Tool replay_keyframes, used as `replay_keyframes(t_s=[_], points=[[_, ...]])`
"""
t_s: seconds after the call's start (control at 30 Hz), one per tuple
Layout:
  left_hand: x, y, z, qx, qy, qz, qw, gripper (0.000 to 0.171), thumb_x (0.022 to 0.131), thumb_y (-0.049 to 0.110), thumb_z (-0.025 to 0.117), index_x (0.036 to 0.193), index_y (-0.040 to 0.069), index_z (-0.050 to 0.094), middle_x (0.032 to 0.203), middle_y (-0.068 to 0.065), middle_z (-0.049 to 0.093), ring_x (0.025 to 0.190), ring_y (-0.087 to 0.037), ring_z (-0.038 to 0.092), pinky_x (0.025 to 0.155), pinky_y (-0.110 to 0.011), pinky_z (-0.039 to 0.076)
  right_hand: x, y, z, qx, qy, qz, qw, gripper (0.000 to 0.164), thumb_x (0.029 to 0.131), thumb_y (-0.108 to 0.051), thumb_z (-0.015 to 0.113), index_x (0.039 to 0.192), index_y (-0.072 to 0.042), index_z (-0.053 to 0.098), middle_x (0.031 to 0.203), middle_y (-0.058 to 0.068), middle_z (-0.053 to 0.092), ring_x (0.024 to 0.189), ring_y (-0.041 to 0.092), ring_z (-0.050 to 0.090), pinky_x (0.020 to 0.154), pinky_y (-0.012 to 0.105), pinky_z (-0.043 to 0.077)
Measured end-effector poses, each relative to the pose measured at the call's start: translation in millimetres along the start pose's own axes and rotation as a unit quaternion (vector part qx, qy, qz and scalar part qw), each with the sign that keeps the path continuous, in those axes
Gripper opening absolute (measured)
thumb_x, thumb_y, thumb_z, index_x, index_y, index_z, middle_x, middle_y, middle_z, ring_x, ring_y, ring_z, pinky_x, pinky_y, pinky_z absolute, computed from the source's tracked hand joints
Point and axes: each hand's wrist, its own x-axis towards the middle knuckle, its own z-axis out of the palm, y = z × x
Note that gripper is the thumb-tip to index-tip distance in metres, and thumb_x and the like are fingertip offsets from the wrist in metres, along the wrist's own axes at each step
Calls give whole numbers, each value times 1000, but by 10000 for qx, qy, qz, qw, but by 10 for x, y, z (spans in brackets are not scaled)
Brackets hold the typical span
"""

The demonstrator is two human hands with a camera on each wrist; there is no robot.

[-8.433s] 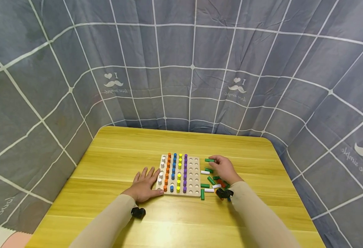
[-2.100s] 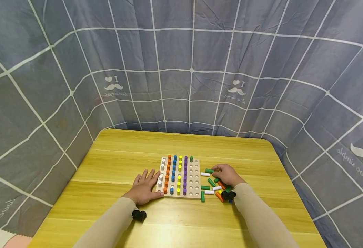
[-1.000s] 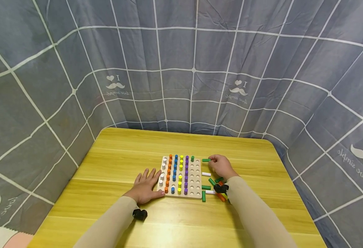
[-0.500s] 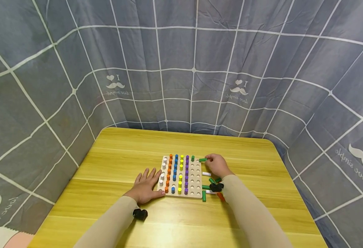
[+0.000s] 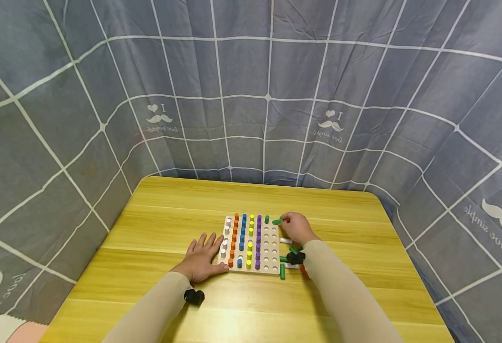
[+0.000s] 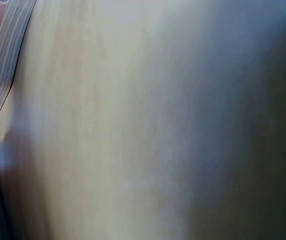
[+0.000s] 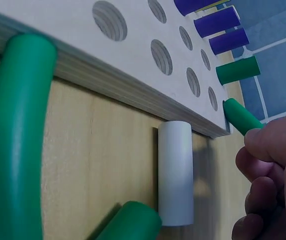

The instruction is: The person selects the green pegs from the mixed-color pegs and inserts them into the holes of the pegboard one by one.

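A light wooden pegboard [image 5: 270,271] holds upright columns of white, orange, blue, yellow and purple pegs [image 7: 217,21]. One green peg [image 7: 237,70] stands at the far end of the column beside the purple ones. My right hand [image 5: 299,227] pinches another green peg [image 7: 241,116] between thumb and fingers. That peg is tilted, its free end at the hole in the board's far right corner. With fingers spread, my left hand [image 5: 199,259] lies flat at the board's left side, thumb by the near left corner. The left wrist view is mostly blurred tabletop with the board's layered edge [image 6: 5,65].
Loose pegs lie on the table [image 5: 233,305] right of the board: a white peg [image 7: 175,172], a thick-looking green peg [image 7: 18,135] against the board's edge, another green peg [image 7: 130,222] and some orange [image 5: 304,272], partly under my right forearm. A grey gridded curtain [image 5: 242,62] surrounds the table.
A green peg has come to stand in the board's far row. My right hand has since taken another from the pile and carried it left to the far right corner. The left hand stays put.
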Motion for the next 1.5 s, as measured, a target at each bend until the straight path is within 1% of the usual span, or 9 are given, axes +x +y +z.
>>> replay_keyframes(t_s=[0.13, 0.27, 0.47, 0.6, 0.9, 1.0, 1.07, 1.27, 1.5], points=[[-26, 33, -39, -26, -59, -10, 10000, 104, 92, 75, 60, 171, 21, 18, 178, -15, 10, 164, -45, -1, 129, -66, -3, 4, -47, 1, -193, -51, -67, 9998, 25, 101, -12, 64, 122, -3, 76, 108, 10, 75, 81, 21, 58, 78, 36, 51], [-54, 70, -87, -93, -91, 18, 9999, 103, 93, 71, 62, 171, 18, 20, 177, -18, 12, 163, -47, 0, 128, -68, -3, 13, -107, 1, -451, -57, -107, 9989, 27, 101, -12, 64, 124, -3, 75, 105, 8, 74, 85, 21, 58, 85, 39, 53], [-66, 66, -66, -185, -30, 99, 9998, 104, 93, 73, 60, 171, 18, 18, 177, -19, 10, 163, -48, -1, 128, -68, -3, 27, -153, 17, -396, -86, -69, 9992, 27, 101, -10, 63, 125, -3, 74, 99, 7, 71, 85, 22, 58, 81, 37, 51], [-72, 63, -57, -231, 47, 171, 9996, 105, 92, 75, 60, 170, 18, 20, 176, -21, 13, 162, -50, 0, 127, -70, -3, 39, -155, 26, -443, -70, 13, 9990, 26, 101, -10, 64, 124, -3, 74, 99, 7, 70, 87, 22, 58, 84, 37, 52], [-64, 99, -112, 3, -171, -27, 9999, 102, 94, 71, 61, 171, 20, 19, 178, -16, 11, 164, -47, 0, 128, -68, 0, 39, -192, 19, -555, -101, -27, 9984, 25, 100, -10, 63, 121, -3, 74, 96, 7, 70, 85, 22, 59, 87, 41, 55], [-77, 112, -133, 92, -227, -66, 9997, 101, 95, 71, 60, 171, 21, 17, 178, -15, 10, 164, -46, -1, 129, -68, 0, 32, -210, 20, -532, -115, -25, 9985, 24, 100, -10, 64, 121, -3, 74, 95, 6, 70, 86, 22, 58, 87, 39, 54], [-86, 113, -140, 101, -204, -66, 9997, 101, 95, 71, 60, 171, 21, 18, 178, -15, 11, 164, -46, 0, 129, -68, 1, 27, -220, 29, -435, -124, 12, 9990, 24, 101, -10, 64, 121, -3, 74, 94, 5, 69, 85, 20, 58, 84, 37, 53], [-90, 96, -135, 111, -196, -81, 9997, 100, 95, 71, 60, 171, 21, 17, 178, -15, 10, 164, -45, 0, 129, -68, 0, 15, -234, 56, 75, -220, 61, 9997, 24, 103, -10, 64, 123, -1, 74, 87, 7, 65, 71, 18, 53, 63, 29, 44], [-88, 94, -122, 75, -207, -72, 9997, 101, 95, 72, 60, 171, 22, 17, 178, -14, 10, 164, -45, -1, 129, -68, 0, 19, -199, 109, 267, -223, 49, 9994, 22, 104, -12, 65, 121, -2, 74, 84, 6, 65, 66, 17, 50, 59, 28, 42]])
